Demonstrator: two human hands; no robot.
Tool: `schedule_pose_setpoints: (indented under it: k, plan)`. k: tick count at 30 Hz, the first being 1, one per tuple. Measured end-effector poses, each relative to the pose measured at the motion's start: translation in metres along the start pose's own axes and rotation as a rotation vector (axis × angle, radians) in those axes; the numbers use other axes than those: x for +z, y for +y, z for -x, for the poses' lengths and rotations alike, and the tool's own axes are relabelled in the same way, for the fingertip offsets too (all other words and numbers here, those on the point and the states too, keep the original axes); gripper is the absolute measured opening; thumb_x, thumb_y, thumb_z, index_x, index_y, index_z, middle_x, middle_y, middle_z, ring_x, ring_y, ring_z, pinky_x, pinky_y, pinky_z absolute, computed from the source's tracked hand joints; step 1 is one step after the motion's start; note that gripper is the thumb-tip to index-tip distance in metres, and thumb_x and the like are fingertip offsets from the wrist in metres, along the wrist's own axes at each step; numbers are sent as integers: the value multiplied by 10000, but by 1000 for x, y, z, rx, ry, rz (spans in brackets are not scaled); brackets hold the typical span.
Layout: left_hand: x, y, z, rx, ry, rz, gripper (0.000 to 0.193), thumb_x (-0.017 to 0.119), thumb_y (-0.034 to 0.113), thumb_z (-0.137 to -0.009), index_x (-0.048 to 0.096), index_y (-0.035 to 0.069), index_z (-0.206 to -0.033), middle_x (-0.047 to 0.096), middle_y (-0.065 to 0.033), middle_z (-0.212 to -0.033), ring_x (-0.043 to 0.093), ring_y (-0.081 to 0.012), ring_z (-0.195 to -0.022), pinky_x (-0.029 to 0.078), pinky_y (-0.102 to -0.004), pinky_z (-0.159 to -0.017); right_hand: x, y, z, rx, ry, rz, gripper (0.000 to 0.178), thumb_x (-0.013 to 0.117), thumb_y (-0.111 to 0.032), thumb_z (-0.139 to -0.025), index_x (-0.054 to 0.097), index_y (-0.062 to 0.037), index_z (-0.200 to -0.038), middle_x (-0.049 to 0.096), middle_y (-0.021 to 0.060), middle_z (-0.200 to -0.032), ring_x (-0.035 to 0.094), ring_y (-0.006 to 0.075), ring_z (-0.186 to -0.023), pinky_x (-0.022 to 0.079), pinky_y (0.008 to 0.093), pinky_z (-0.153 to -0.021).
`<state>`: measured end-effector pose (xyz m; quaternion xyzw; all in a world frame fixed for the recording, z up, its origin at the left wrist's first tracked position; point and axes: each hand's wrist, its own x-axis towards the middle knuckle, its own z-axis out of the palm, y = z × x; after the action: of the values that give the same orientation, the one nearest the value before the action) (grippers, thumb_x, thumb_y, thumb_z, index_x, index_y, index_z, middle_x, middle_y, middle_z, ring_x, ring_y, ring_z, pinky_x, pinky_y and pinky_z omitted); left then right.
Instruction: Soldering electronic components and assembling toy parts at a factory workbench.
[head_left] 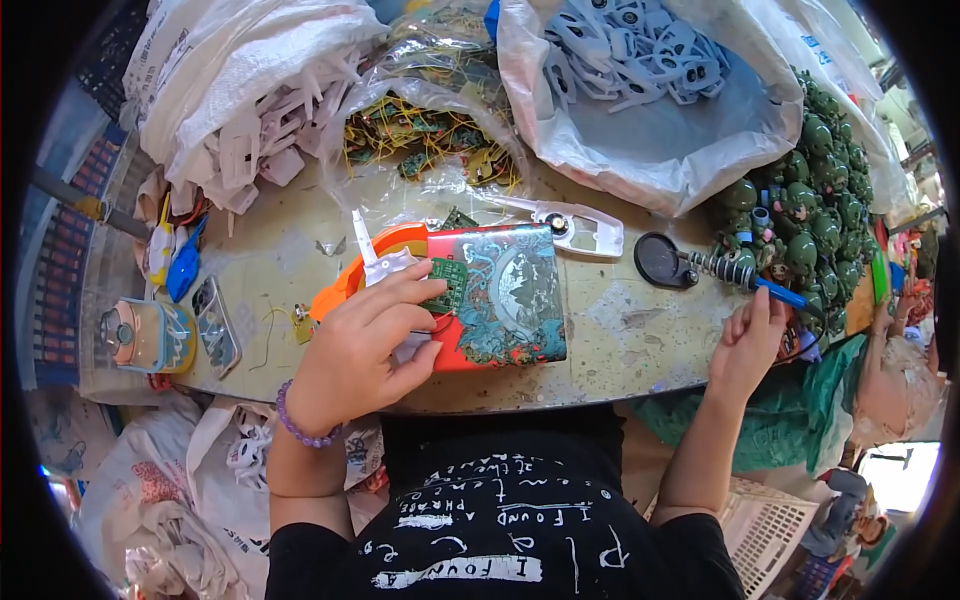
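My left hand (375, 345), with a purple bead bracelet at its wrist, is closed over a small green circuit board (450, 287). A white plastic housing (385, 263) shows just beyond its fingers, partly hidden by them. Both lie against a red and teal patterned box (510, 290), with an orange curved part (400, 238) behind. On the right, my right hand (750, 340) pinches the blue handle of a soldering iron (780, 294). The iron's front end sits inside a coiled spring holder (722, 268), joined to a round black dish (660, 260).
A clear bag of wired circuit boards (430, 140) lies at the back, between a sack of white plastic pieces (265, 145) and a sack of pale housings (640, 60). Dark green round parts (815, 170) pile up right. A phone (215, 325) and cup (150, 335) stand left.
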<state>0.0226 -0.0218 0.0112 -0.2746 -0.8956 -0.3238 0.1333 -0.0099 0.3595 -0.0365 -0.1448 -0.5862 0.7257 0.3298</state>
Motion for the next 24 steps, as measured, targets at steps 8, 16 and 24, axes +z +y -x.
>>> schedule_pose_setpoints:
  k: [8,16,24]
  plan:
    - [-5,3,-9,58,38,-32,170,713,75,-731,613,50,-866,641,-111,-1080,585,-317,-1109,480,-404,-907,9,27,65,-243,-127,-81,202,523,17,-915,520,-26,-1113,484,3,-739,410,64,-530,337,177,-480]
    - [9,14,-26,-206,163,-382,433,744,360,-725,628,35,-987,597,-86,-906,530,-274,-856,398,-391,-770,136,-13,18,-535,-946,951,93,632,-73,-826,634,-18,-901,650,162,-833,641,307,-770,500,362,-702]
    - [19,17,-34,-241,121,-277,398,742,305,-708,624,22,-961,589,-114,-858,559,-294,-821,436,-402,-728,150,44,3,-473,-1299,1260,133,675,-113,-736,648,-18,-825,649,192,-802,627,375,-785,488,452,-687]
